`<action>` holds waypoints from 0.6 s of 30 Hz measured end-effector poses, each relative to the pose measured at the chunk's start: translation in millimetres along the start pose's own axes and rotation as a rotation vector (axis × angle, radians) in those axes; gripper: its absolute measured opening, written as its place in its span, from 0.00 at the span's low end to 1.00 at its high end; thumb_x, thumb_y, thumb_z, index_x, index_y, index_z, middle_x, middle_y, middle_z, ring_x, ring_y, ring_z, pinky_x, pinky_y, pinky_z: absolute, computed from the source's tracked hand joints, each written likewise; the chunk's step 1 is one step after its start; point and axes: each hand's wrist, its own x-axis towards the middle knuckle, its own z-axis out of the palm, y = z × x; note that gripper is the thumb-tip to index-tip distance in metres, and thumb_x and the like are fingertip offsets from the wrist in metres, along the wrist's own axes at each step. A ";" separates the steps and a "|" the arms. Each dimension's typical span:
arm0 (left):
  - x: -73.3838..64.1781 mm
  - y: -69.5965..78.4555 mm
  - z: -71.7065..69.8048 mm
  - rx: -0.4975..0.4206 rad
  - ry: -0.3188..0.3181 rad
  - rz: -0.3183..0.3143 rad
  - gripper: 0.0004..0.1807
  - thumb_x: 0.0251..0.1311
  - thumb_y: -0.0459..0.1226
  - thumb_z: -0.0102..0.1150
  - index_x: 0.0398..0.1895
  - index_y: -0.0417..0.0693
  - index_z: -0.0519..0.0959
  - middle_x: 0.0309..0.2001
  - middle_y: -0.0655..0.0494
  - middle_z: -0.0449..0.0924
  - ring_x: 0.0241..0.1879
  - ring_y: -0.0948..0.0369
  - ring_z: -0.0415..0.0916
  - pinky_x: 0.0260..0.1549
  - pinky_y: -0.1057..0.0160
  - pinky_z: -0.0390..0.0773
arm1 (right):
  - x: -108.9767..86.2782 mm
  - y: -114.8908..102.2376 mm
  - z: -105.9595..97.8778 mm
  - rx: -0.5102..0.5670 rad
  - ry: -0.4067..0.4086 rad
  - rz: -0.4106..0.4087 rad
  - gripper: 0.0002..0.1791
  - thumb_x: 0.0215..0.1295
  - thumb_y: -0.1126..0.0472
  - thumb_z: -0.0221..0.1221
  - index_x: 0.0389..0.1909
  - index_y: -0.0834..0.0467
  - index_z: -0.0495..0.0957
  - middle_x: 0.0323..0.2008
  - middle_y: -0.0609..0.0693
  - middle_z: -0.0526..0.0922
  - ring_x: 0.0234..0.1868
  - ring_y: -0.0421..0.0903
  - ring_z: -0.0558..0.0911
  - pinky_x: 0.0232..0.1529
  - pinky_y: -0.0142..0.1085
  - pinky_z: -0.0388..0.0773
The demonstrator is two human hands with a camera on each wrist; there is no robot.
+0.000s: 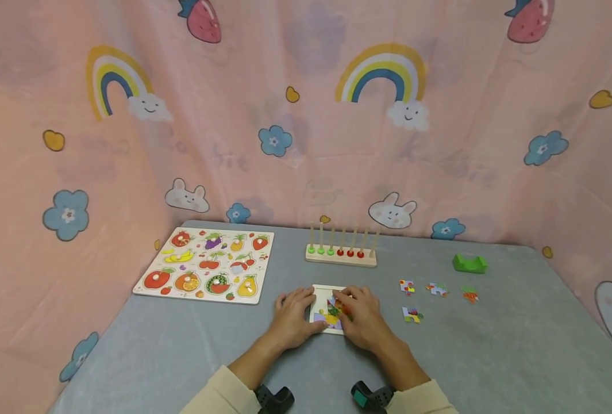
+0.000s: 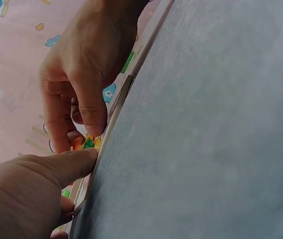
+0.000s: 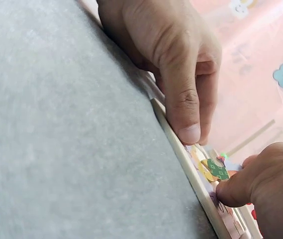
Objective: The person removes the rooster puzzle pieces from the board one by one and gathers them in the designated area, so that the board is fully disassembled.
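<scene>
A small wooden jigsaw tray (image 1: pixel 319 289) with a pale rim lies on the table, partly filled with purple, yellow and green pieces. My left hand (image 1: pixel 292 319) holds its left side, fingers along the edge and thumb on the near left corner. Over the tray's right half, my right hand (image 1: pixel 362 316) pinches a colourful jigsaw piece (image 3: pixel 218 169) with a green patch, which sits slightly tilted above the tray. Its fingers hide much of that piece and the tray's right rim. In the left wrist view, the right thumb and fingers curve down toward the pieces.
Several loose jigsaw pieces (image 1: pixel 412 314) lie to the right, below a green block (image 1: pixel 469 264). A fruit puzzle board (image 1: pixel 207 264) is at the left. Behind the tray stands a wooden peg counter (image 1: pixel 341 256) with green and red beads. A patterned pink cloth hangs behind.
</scene>
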 end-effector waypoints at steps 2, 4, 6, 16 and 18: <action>0.3 -0.3 -0.3 -0.003 0.003 0.002 0.33 0.50 0.46 0.72 0.56 0.37 0.77 0.64 0.47 0.70 0.65 0.47 0.61 0.59 0.38 0.49 | 0.7 0.5 -1.7 -0.014 0.015 -0.019 0.24 0.52 0.68 0.67 0.54 0.62 0.80 0.44 0.50 0.78 0.46 0.52 0.71 0.45 0.52 0.64; 0.5 -0.5 -0.4 -0.007 0.005 0.002 0.33 0.50 0.46 0.72 0.57 0.37 0.77 0.64 0.47 0.70 0.65 0.47 0.60 0.59 0.38 0.49 | 1.2 0.2 -4.5 -0.024 0.021 -0.027 0.25 0.53 0.67 0.67 0.54 0.61 0.80 0.45 0.51 0.78 0.46 0.52 0.72 0.44 0.52 0.64; 0.3 -0.7 -0.3 -0.008 0.007 0.003 0.33 0.49 0.46 0.72 0.56 0.37 0.77 0.64 0.47 0.70 0.65 0.47 0.60 0.59 0.38 0.49 | 1.4 0.1 -7.3 -0.030 0.024 -0.026 0.25 0.53 0.66 0.67 0.55 0.61 0.80 0.46 0.51 0.79 0.47 0.52 0.73 0.44 0.53 0.64; -0.4 -0.9 0.7 0.017 0.021 0.018 0.32 0.48 0.46 0.73 0.55 0.38 0.78 0.63 0.48 0.71 0.65 0.46 0.61 0.58 0.38 0.50 | -3.3 1.1 -27.5 0.033 0.073 -0.030 0.23 0.53 0.65 0.68 0.53 0.60 0.81 0.48 0.52 0.83 0.50 0.53 0.75 0.45 0.55 0.63; -1.2 -0.8 1.0 0.013 0.016 0.018 0.32 0.48 0.46 0.73 0.55 0.37 0.78 0.63 0.47 0.71 0.65 0.46 0.61 0.58 0.38 0.50 | -5.5 1.4 -32.6 0.049 0.080 -0.023 0.23 0.53 0.66 0.69 0.52 0.60 0.81 0.48 0.51 0.83 0.51 0.53 0.75 0.47 0.57 0.62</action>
